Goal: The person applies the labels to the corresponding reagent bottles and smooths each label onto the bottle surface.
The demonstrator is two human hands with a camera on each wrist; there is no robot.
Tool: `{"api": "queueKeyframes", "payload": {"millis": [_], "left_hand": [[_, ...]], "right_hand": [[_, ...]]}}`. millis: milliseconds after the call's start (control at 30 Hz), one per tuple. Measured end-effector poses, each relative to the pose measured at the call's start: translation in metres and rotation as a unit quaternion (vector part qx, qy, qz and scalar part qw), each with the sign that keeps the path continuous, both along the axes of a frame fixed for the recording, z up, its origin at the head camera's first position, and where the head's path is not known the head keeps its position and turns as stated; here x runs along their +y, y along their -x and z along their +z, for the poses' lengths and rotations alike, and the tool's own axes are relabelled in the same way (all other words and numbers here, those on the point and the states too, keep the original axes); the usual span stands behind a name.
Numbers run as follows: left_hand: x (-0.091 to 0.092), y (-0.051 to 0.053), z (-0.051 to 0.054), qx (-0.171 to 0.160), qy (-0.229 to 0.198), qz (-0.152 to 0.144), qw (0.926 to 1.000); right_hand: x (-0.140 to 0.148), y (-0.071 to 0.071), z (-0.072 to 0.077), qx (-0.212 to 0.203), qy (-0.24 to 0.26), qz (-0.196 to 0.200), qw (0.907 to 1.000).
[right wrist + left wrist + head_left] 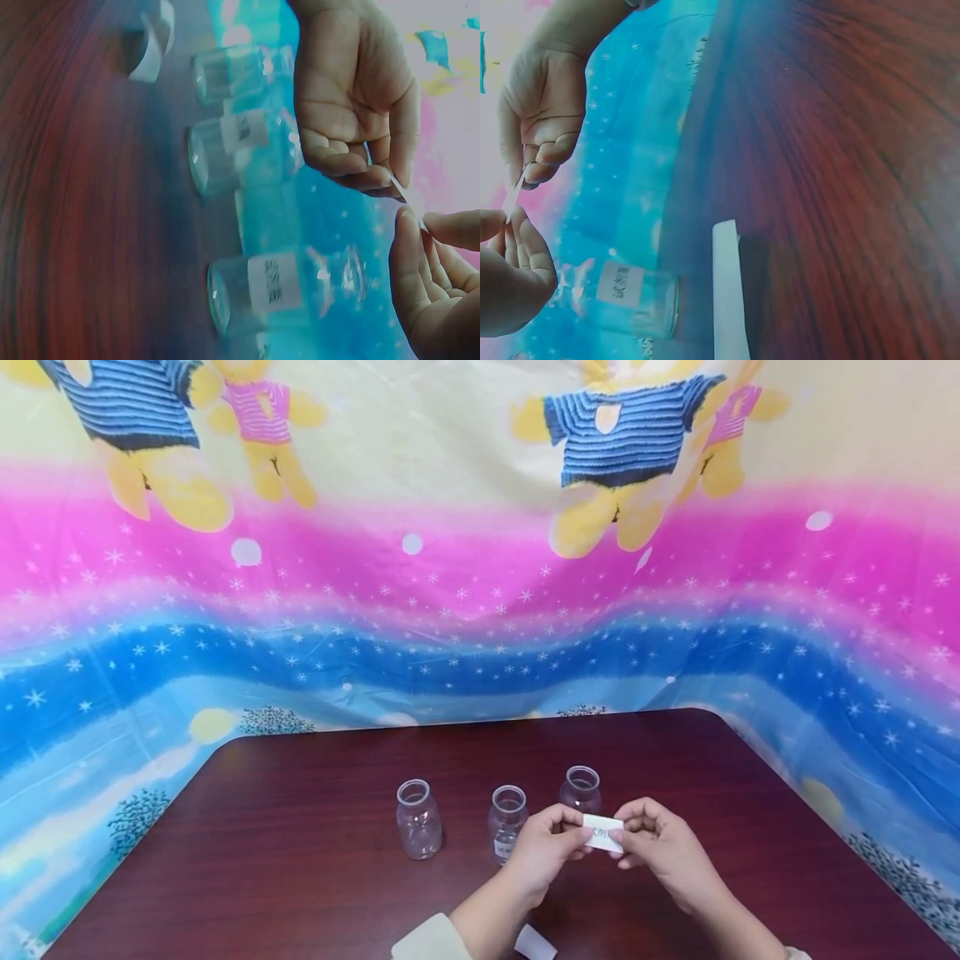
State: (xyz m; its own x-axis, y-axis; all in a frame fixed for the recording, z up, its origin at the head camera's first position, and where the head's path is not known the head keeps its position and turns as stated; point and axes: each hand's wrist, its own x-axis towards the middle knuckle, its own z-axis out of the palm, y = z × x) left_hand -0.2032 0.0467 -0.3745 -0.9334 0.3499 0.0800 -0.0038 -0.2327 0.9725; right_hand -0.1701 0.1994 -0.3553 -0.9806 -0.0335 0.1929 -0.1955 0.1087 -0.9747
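Note:
Both hands pinch one small white label [602, 832] with printed characters, raised over the table. My left hand [546, 852] grips its left edge between thumb and fingers, and my right hand [663, 847] has the right edge. In the right wrist view the label [400, 191] appears edge-on between the fingertips. Behind the hands stand clear glass bottles: one at left [418, 822], a middle one [508, 814] partly hidden by the left hand, and one at right [581, 789]. White printed labels show on the middle bottle [247, 150] and right bottle [277, 292].
A curled piece of white paper [536, 943] lies on the dark red table [315, 843] near its front, below the left forearm. A patterned curtain [450, 568] hangs behind the table and along its sides.

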Motion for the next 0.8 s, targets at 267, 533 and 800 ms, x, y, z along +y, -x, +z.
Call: {"api": "queueKeyframes", "payload": {"millis": [267, 533, 800], "left_hand": [[-0.026, -0.006, 0.012, 0.009, 0.001, -0.047, 0.9988], [-0.050, -0.012, 0.023, 0.030, 0.002, -0.152, 0.9878], [-0.069, -0.011, 0.021, 0.027, -0.012, -0.220, 0.9751]], "right_hand": [[-0.013, -0.003, 0.006, 0.069, 0.017, 0.043, 0.9966], [-0.018, -0.008, 0.012, 0.115, 0.015, 0.102, 0.9880], [-0.027, -0.014, 0.010, 0.130, 0.017, 0.140, 0.9814]]}}
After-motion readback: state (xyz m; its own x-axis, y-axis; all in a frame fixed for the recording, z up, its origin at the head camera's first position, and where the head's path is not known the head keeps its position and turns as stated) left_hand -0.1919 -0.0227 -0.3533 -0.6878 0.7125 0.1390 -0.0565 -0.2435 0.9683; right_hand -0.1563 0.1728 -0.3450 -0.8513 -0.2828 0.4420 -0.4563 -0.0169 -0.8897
